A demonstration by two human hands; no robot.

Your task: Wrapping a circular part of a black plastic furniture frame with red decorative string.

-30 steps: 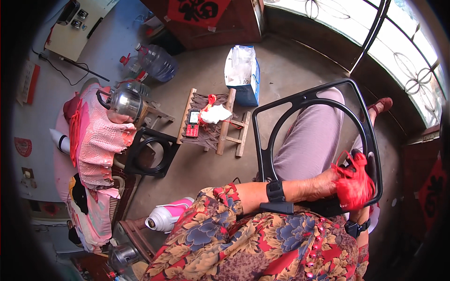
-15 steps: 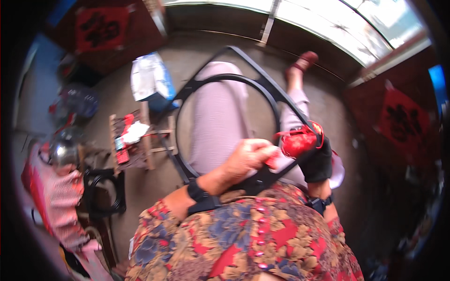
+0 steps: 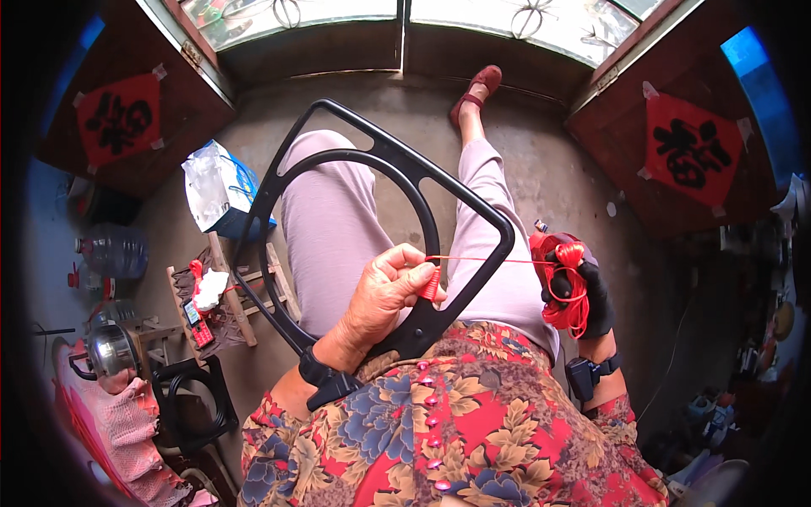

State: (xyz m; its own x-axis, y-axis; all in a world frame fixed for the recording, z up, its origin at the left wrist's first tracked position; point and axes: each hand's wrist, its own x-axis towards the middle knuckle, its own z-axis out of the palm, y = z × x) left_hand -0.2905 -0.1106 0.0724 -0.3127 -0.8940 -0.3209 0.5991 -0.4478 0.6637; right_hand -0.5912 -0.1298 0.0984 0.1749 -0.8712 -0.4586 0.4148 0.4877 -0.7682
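A black frame [image 3: 404, 165], square with rounded corners and a large round opening, lies tilted across my lap. Bare, my left hand [image 3: 380, 291] pinches a tight wrap of red cord [image 3: 432, 286] on the side of the frame nearest my body. From there a thin red strand [image 3: 490, 259] runs nearly straight to the right. My right hand [image 3: 598, 296], in a black glove, is closed around a looped bundle of red cord [image 3: 568, 308], right of the frame and apart from it.
To the left, a small wooden stool [image 3: 243, 314] carries a red phone [image 3: 201, 334], white crumpled material and red cord. Beyond stands a white-and-blue bag [image 3: 218, 182]. A metal pot [image 3: 114, 355], pink cloth [image 3: 127, 422] and another black frame [image 3: 173, 439] are at lower left.
My right hand has drawn the cord bundle away from the frame's right corner, out to the right, and the strand is now stretched. My left hand stays at the wrap. The view has shifted.
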